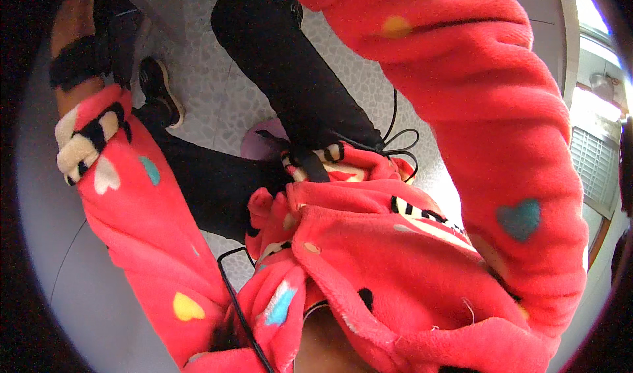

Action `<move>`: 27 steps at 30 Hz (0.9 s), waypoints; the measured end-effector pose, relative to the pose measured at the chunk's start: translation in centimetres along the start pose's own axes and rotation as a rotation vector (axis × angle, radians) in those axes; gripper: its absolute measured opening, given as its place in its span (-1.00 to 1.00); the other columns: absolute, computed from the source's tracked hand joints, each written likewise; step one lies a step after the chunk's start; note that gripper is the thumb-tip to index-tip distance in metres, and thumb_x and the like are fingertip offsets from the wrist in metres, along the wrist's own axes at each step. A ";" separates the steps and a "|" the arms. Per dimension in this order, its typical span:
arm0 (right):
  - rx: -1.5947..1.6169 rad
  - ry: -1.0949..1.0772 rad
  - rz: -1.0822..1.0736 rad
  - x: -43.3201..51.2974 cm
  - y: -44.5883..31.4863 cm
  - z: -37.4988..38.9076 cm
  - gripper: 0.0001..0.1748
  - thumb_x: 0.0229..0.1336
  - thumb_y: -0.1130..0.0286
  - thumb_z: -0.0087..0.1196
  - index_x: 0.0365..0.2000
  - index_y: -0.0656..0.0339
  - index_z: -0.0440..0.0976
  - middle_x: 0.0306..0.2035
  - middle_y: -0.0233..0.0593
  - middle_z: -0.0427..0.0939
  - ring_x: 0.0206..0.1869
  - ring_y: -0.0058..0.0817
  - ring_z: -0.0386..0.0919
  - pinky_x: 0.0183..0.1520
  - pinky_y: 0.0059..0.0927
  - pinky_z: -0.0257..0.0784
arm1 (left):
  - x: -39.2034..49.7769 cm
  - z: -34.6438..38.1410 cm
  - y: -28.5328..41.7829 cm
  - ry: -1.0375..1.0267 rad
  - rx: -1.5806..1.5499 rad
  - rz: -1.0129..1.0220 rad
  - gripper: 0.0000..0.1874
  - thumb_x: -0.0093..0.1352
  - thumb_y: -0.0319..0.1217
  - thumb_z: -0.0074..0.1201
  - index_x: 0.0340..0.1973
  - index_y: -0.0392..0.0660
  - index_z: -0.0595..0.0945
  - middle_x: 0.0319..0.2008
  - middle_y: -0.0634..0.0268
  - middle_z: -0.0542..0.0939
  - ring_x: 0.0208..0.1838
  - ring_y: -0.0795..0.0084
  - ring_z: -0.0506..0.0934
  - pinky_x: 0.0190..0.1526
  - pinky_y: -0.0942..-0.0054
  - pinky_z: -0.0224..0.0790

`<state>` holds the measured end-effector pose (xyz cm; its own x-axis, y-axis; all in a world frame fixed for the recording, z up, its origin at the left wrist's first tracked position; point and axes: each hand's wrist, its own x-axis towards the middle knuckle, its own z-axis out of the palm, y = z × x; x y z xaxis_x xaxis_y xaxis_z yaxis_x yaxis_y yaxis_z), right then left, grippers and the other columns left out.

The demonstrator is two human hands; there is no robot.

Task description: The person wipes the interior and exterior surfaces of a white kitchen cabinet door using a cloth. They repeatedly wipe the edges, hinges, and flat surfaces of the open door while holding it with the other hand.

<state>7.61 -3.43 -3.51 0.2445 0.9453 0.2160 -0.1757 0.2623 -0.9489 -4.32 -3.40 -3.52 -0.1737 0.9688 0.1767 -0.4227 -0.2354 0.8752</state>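
Observation:
Neither of my hands is in view. A forearm with a black band at the wrist reaches up past the top left edge, its hand cut off by the frame. The sleeve around it is red fleece with hearts. The other red fleece sleeve bends up the right side and leaves the frame at the top. Before me are the front of the red fleece garment, my legs in black trousers and a black shoe on the floor.
A black cord runs down over the garment, and thin black loops hang beside the lap. A purplish round thing shows between the legs. Below lies a pale stone-patterned floor. At the right is a bright window area.

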 end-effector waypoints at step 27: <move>0.029 0.021 -0.009 1.8 1.2 -1.0 -0.26 0.51 -0.01 -0.47 0.48 0.25 -0.13 0.55 -0.07 -0.14 0.58 -0.19 -0.23 0.56 -0.24 -0.29 | 0.7 0.2 -1.8 0.015 0.078 -0.029 -0.49 0.59 -0.05 -0.33 0.25 -0.10 0.42 0.15 0.29 0.52 0.19 0.28 0.48 0.24 0.27 0.29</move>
<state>8.78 -1.64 -4.47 0.2661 0.9387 0.2191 -0.2009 0.2763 -0.9398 -3.46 -2.31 -4.91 -0.1758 0.9738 0.1446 -0.3574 -0.2000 0.9123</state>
